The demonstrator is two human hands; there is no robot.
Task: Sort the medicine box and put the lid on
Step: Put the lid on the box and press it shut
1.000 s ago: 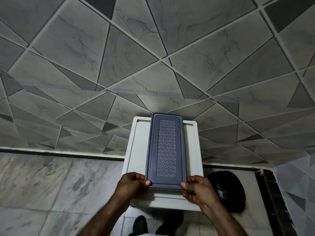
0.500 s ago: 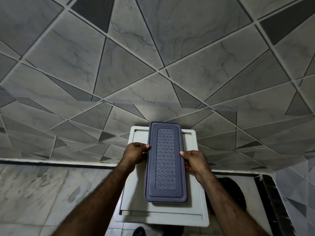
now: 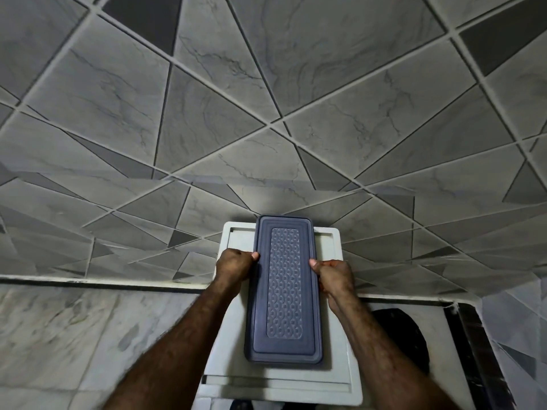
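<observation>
A long blue-grey medicine box with its patterned lid (image 3: 284, 288) on top lies lengthwise on a small white table (image 3: 334, 377). My left hand (image 3: 235, 266) grips the box's left long edge near the far half, thumb on the lid's rim. On the opposite side my right hand (image 3: 334, 275) holds the right long edge the same way. The lid covers the box, so nothing inside shows.
The white table stands against a grey wall of angular tiles (image 3: 266, 113). A pale marble floor (image 3: 74, 335) lies to the left. A dark round object (image 3: 414, 329) sits on the floor right of the table, beside a black strip.
My hands have slid from the box's near end up along its long sides to the far half. The box now lies farther onto the table.
</observation>
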